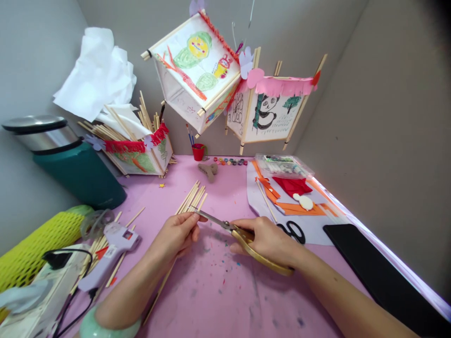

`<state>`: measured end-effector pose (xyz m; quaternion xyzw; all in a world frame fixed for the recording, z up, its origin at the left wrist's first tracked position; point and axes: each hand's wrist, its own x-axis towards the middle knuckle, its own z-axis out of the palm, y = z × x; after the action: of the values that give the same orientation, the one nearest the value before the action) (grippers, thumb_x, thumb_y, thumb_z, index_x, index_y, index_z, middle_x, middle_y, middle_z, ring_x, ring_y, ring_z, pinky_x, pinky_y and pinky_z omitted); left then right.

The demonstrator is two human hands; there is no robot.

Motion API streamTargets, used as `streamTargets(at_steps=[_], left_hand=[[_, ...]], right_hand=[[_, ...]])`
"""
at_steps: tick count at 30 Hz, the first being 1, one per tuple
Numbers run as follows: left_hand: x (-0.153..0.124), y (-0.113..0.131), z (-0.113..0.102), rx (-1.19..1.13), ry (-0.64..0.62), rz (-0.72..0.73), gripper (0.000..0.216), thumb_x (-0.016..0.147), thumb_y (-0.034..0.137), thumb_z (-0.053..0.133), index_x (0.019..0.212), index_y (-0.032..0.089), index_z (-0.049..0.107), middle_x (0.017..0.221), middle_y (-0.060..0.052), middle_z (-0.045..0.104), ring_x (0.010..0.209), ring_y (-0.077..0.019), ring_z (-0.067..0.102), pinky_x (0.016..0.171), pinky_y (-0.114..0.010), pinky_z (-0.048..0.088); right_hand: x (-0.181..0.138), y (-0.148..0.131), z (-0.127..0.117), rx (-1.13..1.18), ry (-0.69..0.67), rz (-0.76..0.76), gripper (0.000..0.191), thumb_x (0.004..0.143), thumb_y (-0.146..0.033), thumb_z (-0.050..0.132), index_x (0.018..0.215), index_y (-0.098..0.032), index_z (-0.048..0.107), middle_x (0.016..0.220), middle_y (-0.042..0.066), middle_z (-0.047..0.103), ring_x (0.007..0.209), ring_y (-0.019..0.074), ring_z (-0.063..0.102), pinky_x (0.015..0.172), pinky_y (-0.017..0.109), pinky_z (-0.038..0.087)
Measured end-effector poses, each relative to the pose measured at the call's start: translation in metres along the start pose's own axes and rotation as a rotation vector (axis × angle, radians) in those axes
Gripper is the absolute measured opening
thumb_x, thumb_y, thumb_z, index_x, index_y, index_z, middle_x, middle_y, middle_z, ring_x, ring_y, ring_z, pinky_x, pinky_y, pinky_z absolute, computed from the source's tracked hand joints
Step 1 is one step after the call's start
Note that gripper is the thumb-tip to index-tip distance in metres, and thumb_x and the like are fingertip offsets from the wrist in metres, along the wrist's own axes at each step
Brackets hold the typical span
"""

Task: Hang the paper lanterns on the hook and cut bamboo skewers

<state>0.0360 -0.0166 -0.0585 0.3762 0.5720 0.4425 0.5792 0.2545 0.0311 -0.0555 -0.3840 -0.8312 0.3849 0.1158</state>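
My right hand (264, 237) is wrapped around the gold handles of a pair of scissors (243, 237). The blades point left and reach the fingertips of my left hand (183, 230). Thumb and fingers of that hand are pinched together on a thin wooden stick (160, 288), whose lower length slants out below the hand toward the table's front edge. Where the stick meets the blades is hard to make out. Just beyond my left hand, a bundle of wooden sticks (190, 197) lies on the pink table (225, 300).
At left are a glue gun (112, 256), more sticks, a power strip (38, 295) and a teal bottle (77, 173). Paper lanterns (197, 70) hang ahead. At right lie black-handled scissors (294, 231), coloured paper (299, 209) and a black slab (373, 267).
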Motion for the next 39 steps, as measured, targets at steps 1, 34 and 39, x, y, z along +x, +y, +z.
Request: streamTargets(at_steps=[1, 34, 39], left_hand=[[0.0013, -0.0011, 0.0006, 0.017, 0.014, -0.001, 0.032, 0.076, 0.042, 0.053, 0.092, 0.014, 0.056, 0.044, 0.008, 0.046, 0.026, -0.0032, 0.016, 0.025, -0.017, 0.015], [0.0029, -0.0032, 0.0009, 0.017, 0.056, 0.029, 0.026, 0.078, 0.042, 0.050, 0.084, 0.017, 0.055, 0.042, 0.008, 0.043, 0.025, -0.0031, 0.017, 0.024, -0.016, 0.015], [0.0004, -0.0014, -0.0023, -0.057, -0.035, 0.015, 0.026, 0.078, 0.041, 0.053, 0.085, 0.017, 0.057, 0.044, 0.008, 0.044, 0.027, -0.0024, 0.015, 0.025, -0.015, 0.014]], right_hand=[[0.0001, 0.0001, 0.0001, 0.000, -0.003, 0.000, 0.023, 0.071, -0.042, 0.062, 0.073, -0.021, 0.052, 0.060, -0.007, 0.036, 0.057, 0.0088, 0.029, 0.050, 0.020, 0.025], [0.0012, -0.0016, -0.0017, 0.045, -0.029, 0.000, 0.023, 0.072, -0.041, 0.062, 0.072, -0.020, 0.051, 0.060, -0.006, 0.035, 0.057, 0.0087, 0.029, 0.050, 0.020, 0.025], [0.0015, -0.0010, -0.0033, 0.067, -0.048, -0.009, 0.023, 0.071, -0.038, 0.062, 0.070, -0.020, 0.049, 0.060, -0.007, 0.034, 0.057, 0.0083, 0.030, 0.050, 0.020, 0.025]])
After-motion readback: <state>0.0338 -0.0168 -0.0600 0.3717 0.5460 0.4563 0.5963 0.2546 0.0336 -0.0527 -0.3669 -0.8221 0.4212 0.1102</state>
